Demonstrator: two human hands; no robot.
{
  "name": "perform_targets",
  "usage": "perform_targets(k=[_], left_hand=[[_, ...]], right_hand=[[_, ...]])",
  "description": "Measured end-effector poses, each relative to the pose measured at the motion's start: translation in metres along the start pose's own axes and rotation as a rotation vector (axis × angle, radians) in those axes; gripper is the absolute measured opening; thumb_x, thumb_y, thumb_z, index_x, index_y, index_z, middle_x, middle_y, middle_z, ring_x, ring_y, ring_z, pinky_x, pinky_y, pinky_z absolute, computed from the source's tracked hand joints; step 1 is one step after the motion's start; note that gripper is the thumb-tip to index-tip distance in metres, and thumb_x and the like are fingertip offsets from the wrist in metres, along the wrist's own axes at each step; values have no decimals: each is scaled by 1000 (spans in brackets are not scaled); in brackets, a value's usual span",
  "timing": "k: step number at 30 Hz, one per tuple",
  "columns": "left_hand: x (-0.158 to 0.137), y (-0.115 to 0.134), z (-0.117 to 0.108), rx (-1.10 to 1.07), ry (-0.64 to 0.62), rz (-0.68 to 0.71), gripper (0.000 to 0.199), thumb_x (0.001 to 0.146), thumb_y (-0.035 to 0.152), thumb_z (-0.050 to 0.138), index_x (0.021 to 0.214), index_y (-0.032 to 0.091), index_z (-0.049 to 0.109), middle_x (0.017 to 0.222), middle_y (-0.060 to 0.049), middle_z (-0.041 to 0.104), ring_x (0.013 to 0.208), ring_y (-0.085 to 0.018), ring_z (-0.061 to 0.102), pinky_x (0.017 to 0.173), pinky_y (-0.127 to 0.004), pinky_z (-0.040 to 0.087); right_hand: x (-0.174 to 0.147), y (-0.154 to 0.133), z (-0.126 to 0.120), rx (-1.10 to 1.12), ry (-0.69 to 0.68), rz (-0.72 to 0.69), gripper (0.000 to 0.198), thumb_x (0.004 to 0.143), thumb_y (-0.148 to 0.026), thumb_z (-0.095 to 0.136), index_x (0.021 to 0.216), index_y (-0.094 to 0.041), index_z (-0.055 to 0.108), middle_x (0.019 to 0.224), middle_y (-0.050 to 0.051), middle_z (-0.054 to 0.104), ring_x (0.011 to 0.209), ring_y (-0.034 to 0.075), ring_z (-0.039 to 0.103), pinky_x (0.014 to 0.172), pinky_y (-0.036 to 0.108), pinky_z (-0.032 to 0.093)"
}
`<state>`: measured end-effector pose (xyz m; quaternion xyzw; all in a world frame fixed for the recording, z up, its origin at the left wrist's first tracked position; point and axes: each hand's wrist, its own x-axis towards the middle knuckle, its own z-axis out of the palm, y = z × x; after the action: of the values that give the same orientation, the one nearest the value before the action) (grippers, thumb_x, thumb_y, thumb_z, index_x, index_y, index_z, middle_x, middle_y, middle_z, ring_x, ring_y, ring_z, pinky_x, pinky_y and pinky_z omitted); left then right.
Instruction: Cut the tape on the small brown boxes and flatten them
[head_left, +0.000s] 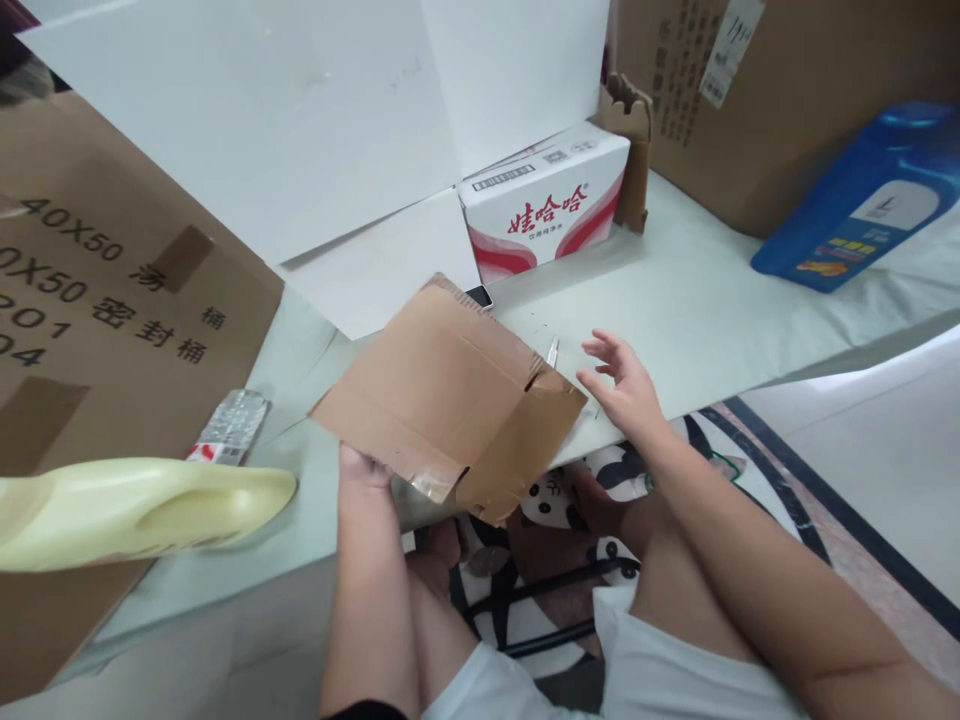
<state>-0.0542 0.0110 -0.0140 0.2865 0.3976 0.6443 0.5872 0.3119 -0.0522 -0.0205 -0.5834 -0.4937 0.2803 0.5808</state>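
A folded piece of brown cardboard, creased and with torn tape at its lower corner, tilts over the front edge of the table. My left hand grips its lower left edge from beneath, the fingers mostly hidden under the sheet. To the right of the cardboard, my right hand is held in the air with fingers apart and nothing in them. Just behind the cardboard's right corner lies a small, thin, shiny object, too small to make out. A small black-and-white device shows partly behind the cardboard's top edge.
On the pale green tablecloth, a white and red box stands at the back. A blue bottle is at right. At left are a pale yellow bottle, a silver packet and a large carton. White board stands behind.
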Motion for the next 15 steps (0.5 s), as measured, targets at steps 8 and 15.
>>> perform_targets(k=[8, 15], left_hand=[[-7, 4, 16, -43, -31, 53, 26, 89, 48, 60, 101, 29, 72, 95, 4, 79, 115, -23, 68, 90, -35, 57], [-6, 4, 32, -230, -61, -78, 46, 87, 57, 46, 106, 24, 72, 113, -8, 76, 114, -27, 68, 95, -44, 55]], right_hand=[[-12, -10, 8, 363, -506, 422, 58, 67, -74, 74, 73, -18, 59, 55, -1, 57, 43, 10, 49, 40, 23, 41], [-12, -35, -8, 301, -41, 276, 60, 61, -69, 81, 88, -20, 60, 67, -1, 61, 36, 6, 40, 28, 23, 32]])
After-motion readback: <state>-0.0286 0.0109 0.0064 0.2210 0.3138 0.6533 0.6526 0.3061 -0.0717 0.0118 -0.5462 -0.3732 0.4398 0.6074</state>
